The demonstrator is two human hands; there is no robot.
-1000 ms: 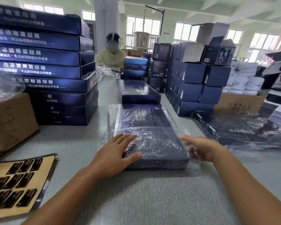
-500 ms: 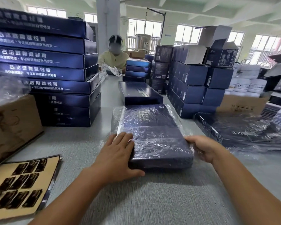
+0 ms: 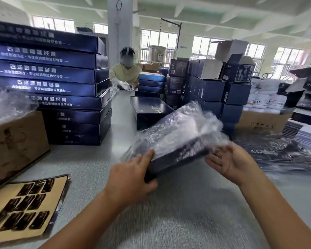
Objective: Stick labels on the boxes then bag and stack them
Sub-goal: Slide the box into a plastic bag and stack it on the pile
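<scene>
Grey surface (image 3: pixel 169 221) is stretching away through a bright workroom, with a white pillar (image 3: pixel 119 33) and windows standing along the far wall. At its far end a person in a pale yellow top (image 3: pixel 126 72) is handling clear plastic.

The left grip (image 3: pixel 133 177) is clamping the near left corner of the bagged box (image 3: pixel 178 155), fingers lying on top and thumb curling round the near edge. The right grip (image 3: pixel 230 162) is standing open, palm turned toward the box's right end, fingertips (image 3: pixel 211 159) just at the crinkled bag (image 3: pixel 187 126). Blur is hiding whether they are touching it. The box is hanging tilted between the two grips, raised off the surface, its far end higher.

Just beyond the grips another dark blue box (image 3: pixel 147 110) is lying flat. Left of the left grip a tall stack of blue boxes (image 3: pixel 61 87) is standing, with a cardboard carton (image 3: pixel 16 141) nearer and a label sheet (image 3: pixel 22 209) lying nearest. Right of the right grip a heap of clear bags (image 3: pixel 276 153) is lying, with more blue cartons (image 3: pixel 214 90) piling up beyond it.
</scene>
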